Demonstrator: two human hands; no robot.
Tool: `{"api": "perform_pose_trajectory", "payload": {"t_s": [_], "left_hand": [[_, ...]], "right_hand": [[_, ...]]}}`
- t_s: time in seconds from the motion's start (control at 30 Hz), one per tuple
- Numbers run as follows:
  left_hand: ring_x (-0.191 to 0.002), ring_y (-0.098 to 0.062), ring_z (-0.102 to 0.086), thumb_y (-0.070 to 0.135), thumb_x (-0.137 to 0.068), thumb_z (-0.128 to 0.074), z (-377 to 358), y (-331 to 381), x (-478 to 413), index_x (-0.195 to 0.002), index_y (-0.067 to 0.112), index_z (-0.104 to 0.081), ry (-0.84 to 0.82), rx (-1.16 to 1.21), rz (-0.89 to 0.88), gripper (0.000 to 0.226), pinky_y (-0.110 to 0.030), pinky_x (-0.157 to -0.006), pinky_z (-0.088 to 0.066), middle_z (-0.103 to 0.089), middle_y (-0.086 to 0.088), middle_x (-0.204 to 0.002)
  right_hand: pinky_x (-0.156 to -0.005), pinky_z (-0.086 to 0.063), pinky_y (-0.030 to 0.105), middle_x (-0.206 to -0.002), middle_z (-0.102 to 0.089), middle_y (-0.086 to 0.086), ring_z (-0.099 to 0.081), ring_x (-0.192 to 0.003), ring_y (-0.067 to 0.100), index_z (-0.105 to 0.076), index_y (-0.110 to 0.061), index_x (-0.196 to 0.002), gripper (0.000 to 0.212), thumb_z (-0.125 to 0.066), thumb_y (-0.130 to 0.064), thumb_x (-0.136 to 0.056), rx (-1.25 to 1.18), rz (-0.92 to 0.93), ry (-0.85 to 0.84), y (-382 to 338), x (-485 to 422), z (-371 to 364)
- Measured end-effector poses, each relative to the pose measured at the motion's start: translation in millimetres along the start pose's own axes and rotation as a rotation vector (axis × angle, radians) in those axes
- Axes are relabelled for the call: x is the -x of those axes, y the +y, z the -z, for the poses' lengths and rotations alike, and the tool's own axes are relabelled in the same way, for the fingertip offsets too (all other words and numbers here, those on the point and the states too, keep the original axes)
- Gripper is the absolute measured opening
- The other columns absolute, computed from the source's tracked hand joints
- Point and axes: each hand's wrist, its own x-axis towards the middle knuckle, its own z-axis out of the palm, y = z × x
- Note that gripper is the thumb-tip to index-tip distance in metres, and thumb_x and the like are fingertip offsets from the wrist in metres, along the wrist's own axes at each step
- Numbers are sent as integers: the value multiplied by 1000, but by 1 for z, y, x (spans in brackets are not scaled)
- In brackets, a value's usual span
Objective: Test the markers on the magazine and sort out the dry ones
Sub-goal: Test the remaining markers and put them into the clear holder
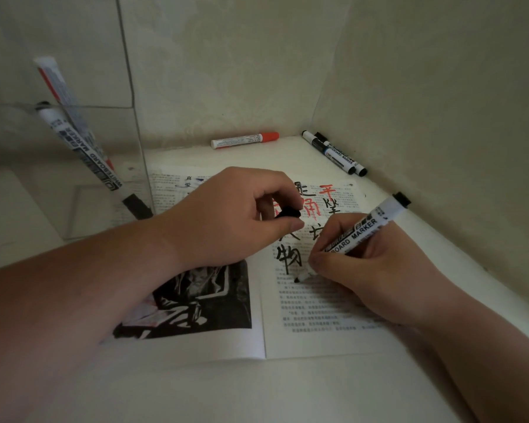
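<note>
Two hands of ours work over the open magazine [318, 325], which lies flat on the white tabletop [257, 392] in the middle of the scene, its fold running from near to far. Our right hand [379, 270] grips a black whiteboard marker [362, 230] low on its barrel, thumb and fingers curled round it as for writing. The barrel slants up toward the far right, and its bare tip touches the right page just below a column of large black handwritten strokes [289, 257]. Red strokes [313, 209] sit farther up the same page.

Our left hand [226, 215] is over the far part of the fold, with thumb and curled fingers pinching a small black cap [289, 212]. We cannot tell whether this hand touches the paper. Under the left wrist, the left page carries a dark black-and-white picture [202, 300].

At the far edge of the tabletop, against the wall, a red marker [245, 140] lies on its side, capped, with the red cap pointing right. Right of it, in the far right corner, a pair of black markers [336, 154] lie side by side, touching each other.

On the left stands a clear holder [22, 138] with two markers leaning in it. A red-printed marker [54, 83] reaches higher, and a black-printed marker [86, 148] leans just beside it. Both slant with their lower ends toward the right.
</note>
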Motion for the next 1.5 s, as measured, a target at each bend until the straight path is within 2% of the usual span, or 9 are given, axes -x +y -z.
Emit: {"api": "perform_pose_trajectory", "payload": {"t_s": [0.13, 0.3, 0.5, 0.77, 0.87, 1.07, 1.23, 1.37, 1.5], "left_hand": [[-73, 4, -65, 26, -83, -80, 1, 1, 1, -95, 35, -67, -13, 31, 19, 20, -7, -62, -44, -61, 41, -85], [-81, 0, -68, 25, -82, -81, 0, 0, 1, -96, 33, -66, -23, 55, 32, 22, -16, -66, -52, -64, 34, -89], [-86, 2, -68, 23, -81, -82, 0, 0, 1, -99, 29, -67, -22, 46, 16, 24, -22, -77, -55, -68, 22, -88], [-89, -4, -66, 29, -80, -82, 2, -2, 0, -95, 30, -68, -27, 20, -46, 21, -24, -77, -54, -65, 16, -92], [-89, -7, -64, 30, -81, -80, 1, -4, -1, -96, 31, -68, -45, -19, -68, 19, -17, -74, -47, -64, 15, -92], [-91, -6, -63, 16, -84, -75, 0, -5, 0, -102, 28, -72, -66, -59, -79, 21, -12, -75, -44, -65, 16, -94], [-93, 3, -63, 12, -84, -72, 1, -3, 2, -111, 36, -72, -90, -60, -47, 36, -14, -75, -48, -70, 23, -98], [-93, 13, -60, 12, -85, -72, 1, -4, 1, -115, 34, -72, -103, -66, -44, 37, -2, -76, -40, -69, 25, -100], [-95, 10, -60, 13, -86, -71, 1, -6, 1, -117, 35, -70, -118, -71, -40, 38, -1, -77, -39, -70, 23, -103]], "right_hand": [[-41, -36, 23, -62, -61, 22, -45, -45, 17, -66, -4, -76, 13, -76, -7, -84, -52, -14, -93, -5, 4, -3], [-41, -35, 18, -51, -53, 0, -43, -41, 9, -64, -7, -69, 22, -71, 6, -84, 13, 7, 5, -1, 0, 0], [-42, -36, 21, -58, -63, 3, -47, -45, 10, -67, -6, -76, 13, -74, -2, -86, -6, 25, 14, 0, 1, -2], [-43, -36, 22, -61, -57, 25, -46, -45, 16, -67, -6, -72, 12, -75, -16, -75, 11, 26, -76, -1, 3, -1], [-40, -35, 21, -62, -54, 32, -42, -41, 17, -67, -5, -74, 13, -75, -3, -83, -16, 17, -135, -2, 4, 0], [-42, -35, 22, -54, -53, 9, -43, -43, 16, -64, -8, -68, 21, -71, 6, -83, 1, 27, -57, 3, 0, 1], [-44, -37, 23, -63, -60, 25, -48, -48, 19, -66, -8, -70, 9, -72, -7, -76, -7, 38, -65, -2, 0, -2], [-41, -34, 21, -51, -53, 7, -42, -42, 16, -63, -6, -67, 22, -69, 9, -83, 0, 1, -33, 2, -1, 0], [-42, -33, 22, -52, -54, 9, -41, -42, 18, -64, -9, -67, 12, -70, -4, -75, -52, 10, -90, 1, 1, -1]]}}
